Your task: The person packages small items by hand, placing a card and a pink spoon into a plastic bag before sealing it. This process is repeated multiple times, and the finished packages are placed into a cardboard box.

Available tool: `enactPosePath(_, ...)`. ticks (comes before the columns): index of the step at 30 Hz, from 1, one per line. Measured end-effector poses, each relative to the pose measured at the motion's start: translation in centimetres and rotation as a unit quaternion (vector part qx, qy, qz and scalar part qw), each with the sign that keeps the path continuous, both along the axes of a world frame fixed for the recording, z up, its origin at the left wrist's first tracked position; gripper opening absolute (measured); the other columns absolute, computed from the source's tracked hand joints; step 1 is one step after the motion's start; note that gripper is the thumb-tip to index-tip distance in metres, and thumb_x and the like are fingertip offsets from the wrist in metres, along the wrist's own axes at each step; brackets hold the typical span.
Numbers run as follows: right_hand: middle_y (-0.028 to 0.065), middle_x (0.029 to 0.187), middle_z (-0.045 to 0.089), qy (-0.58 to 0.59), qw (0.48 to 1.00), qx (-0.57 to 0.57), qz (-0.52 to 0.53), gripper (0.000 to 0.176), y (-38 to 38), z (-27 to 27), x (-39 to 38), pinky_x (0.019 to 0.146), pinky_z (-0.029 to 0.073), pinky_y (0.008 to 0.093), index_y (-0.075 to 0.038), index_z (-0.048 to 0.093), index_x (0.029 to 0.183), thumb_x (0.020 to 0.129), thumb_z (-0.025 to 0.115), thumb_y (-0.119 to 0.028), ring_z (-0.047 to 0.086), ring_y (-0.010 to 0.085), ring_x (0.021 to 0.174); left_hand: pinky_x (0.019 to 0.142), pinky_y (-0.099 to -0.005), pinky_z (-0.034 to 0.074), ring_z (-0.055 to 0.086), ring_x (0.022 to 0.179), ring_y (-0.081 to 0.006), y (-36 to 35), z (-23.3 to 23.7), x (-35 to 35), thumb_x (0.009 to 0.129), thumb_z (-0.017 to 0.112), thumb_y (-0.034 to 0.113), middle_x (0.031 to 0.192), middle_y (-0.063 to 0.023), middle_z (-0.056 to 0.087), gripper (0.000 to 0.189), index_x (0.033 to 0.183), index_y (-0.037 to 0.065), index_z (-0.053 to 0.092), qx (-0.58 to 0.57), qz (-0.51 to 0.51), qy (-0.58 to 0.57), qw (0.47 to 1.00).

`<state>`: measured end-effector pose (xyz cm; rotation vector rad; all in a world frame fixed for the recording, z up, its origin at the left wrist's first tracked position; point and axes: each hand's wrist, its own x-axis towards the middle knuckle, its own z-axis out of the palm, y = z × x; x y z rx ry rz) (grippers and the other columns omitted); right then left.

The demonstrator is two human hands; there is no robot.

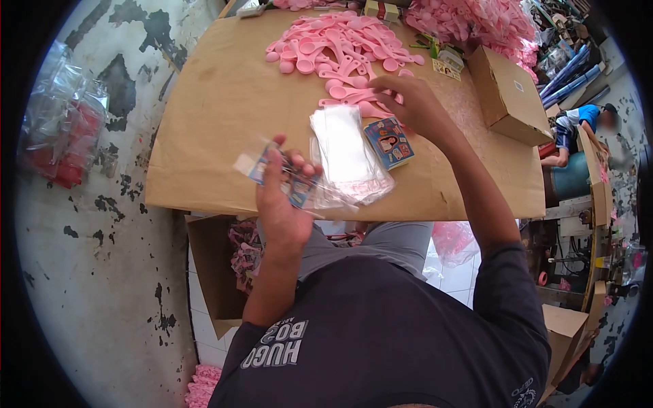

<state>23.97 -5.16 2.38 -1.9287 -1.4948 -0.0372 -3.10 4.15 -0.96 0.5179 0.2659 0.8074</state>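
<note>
My left hand [282,194] is closed around a clear plastic bag [320,197] with a printed card [299,187] in it, over the table's near edge. My right hand [411,102] reaches over the near end of a heap of pink plastic measuring spoons [333,44]; its fingers are bent and apart, close to the lowest spoons, and nothing shows in them. Between the hands lies a stack of clear plastic bags [347,149]. Just right of that stack is a pile of blue printed cards [390,143], below my right wrist.
The table [211,122] is covered in brown cardboard. A cardboard box [510,95] stands at its right edge. More pink pieces [469,24] are heaped at the back right. Clear bags [64,115] hang on the left wall. Another person [578,126] sits at far right.
</note>
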Motion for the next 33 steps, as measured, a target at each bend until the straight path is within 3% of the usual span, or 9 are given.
enactPosePath(6, 0.0133, 0.1, 0.074, -0.141, 0.989, -0.037, 0.03, 0.028, 7.0, -3.8, 2.1, 0.087, 0.052, 0.0439, -0.008, 0.072, 0.114, 0.09, 0.071, -0.02, 0.069, 0.0316, 0.097, 0.088, -0.0357, 0.052, 0.059, 0.083, -0.0127, -1.3, -0.5, -0.4, 0.109, 0.055, 0.03, 0.091, -0.0033, 0.058, 0.037, 0.137, 0.006, 0.049, 0.01, -0.022, 0.022, 0.999)
enactPosePath(8, 0.014, 0.106, 0.073, -0.189, 0.952, -0.241, -0.012, 0.025, 8.1, -3.2, 2.7, 0.086, 0.052, 0.0432, -0.006, 0.072, 0.11, 0.089, 0.071, -0.019, 0.068, 0.0306, 0.103, 0.088, -0.0354, 0.052, 0.059, 0.083, -0.0125, -1.1, -0.7, -0.7, 0.109, 0.055, 0.029, 0.092, -0.0031, 0.058, 0.036, 0.136, 0.006, 0.049, 0.011, -0.008, 0.03, 0.999)
enactPosePath(15, 0.0082, 0.096, 0.071, -0.099, 0.977, -0.134, 0.134, 0.02, 6.5, -4.1, 6.2, 0.078, 0.051, 0.0383, -0.004, 0.069, 0.103, 0.088, 0.074, -0.017, 0.067, 0.0245, 0.089, 0.088, -0.035, 0.052, 0.06, 0.084, -0.012, -1.0, -1.3, -0.4, 0.109, 0.055, 0.028, 0.092, -0.0023, 0.059, 0.035, 0.135, 0.006, 0.05, 0.019, 0.001, 0.048, 0.999)
enactPosePath(18, 0.0032, 0.089, 0.067, -0.048, 0.988, -0.018, 0.143, 0.018, 4.7, -3.4, 6.0, 0.075, 0.049, 0.0348, -0.005, 0.066, 0.101, 0.091, 0.074, -0.018, 0.063, 0.0181, 0.08, 0.089, -0.0351, 0.053, 0.06, 0.084, -0.0122, -1.1, -1.5, 0.0, 0.108, 0.056, 0.029, 0.092, -0.0023, 0.059, 0.036, 0.135, 0.006, 0.05, 0.016, -0.009, 0.038, 0.999)
enactPosePath(20, 0.0001, 0.088, 0.064, 0.091, 0.991, 0.021, 0.093, 0.016, 3.6, -1.5, 5.2, 0.073, 0.048, 0.0312, -0.006, 0.064, 0.099, 0.094, 0.073, -0.019, 0.059, 0.0121, 0.078, 0.09, -0.0351, 0.053, 0.06, 0.084, -0.0124, -0.7, -1.6, 0.1, 0.108, 0.057, 0.03, 0.093, -0.0027, 0.06, 0.036, 0.135, 0.006, 0.05, 0.024, -0.006, 0.029, 0.999)
enactPosePath(22, 0.001, 0.089, 0.064, 0.079, 0.993, 0.025, 0.08, 0.016, 2.8, -1.0, 5.2, 0.07, 0.046, 0.0265, -0.007, 0.06, 0.104, 0.098, 0.07, -0.018, 0.059, 0.0085, 0.08, 0.091, -0.0354, 0.053, 0.06, 0.085, -0.0129, -0.1, -1.6, 0.2, 0.108, 0.057, 0.03, 0.094, -0.0035, 0.06, 0.036, 0.134, 0.007, 0.05, 0.017, 0.009, 0.017, 1.0)
enactPosePath(24, 0.001, 0.087, 0.068, 0.2, 0.967, 0.138, 0.073, 0.019, 1.4, -0.4, 2.8, 0.064, 0.045, 0.0243, -0.004, 0.058, 0.111, 0.101, 0.068, -0.016, 0.061, 0.0069, 0.076, 0.091, -0.0357, 0.053, 0.06, 0.085, -0.0134, 0.9, -1.4, 0.1, 0.108, 0.057, 0.03, 0.095, -0.0043, 0.061, 0.035, 0.134, 0.007, 0.05, 0.008, 0.031, 0.008, 0.999)
enactPosePath(28, 0.0009, 0.081, 0.069, 0.321, 0.946, -0.005, 0.035, 0.018, -3.5, 2.3, -6.1, 0.054, 0.038, 0.0199, -0.006, 0.053, 0.12, 0.106, 0.06, -0.015, 0.052, 0.0029, 0.063, 0.097, -0.0376, 0.052, 0.061, 0.088, -0.016, 3.4, -0.6, -0.2, 0.107, 0.059, 0.031, 0.096, -0.0058, 0.061, 0.038, 0.135, 0.008, 0.05, 0.018, 0.124, -0.064, 0.99)
enactPosePath(33, 0.0027, 0.087, 0.071, 0.524, 0.835, -0.13, 0.105, 0.022, -6.6, -0.1, -12.2, 0.051, 0.042, 0.0203, -0.008, 0.05, 0.127, 0.107, 0.056, -0.015, 0.054, 0.0029, 0.066, 0.1, -0.0394, 0.052, 0.062, 0.091, -0.0169, 4.4, -0.3, -0.3, 0.107, 0.059, 0.033, 0.099, -0.0054, 0.061, 0.04, 0.136, 0.008, 0.049, 0.046, 0.16, -0.1, 0.981)
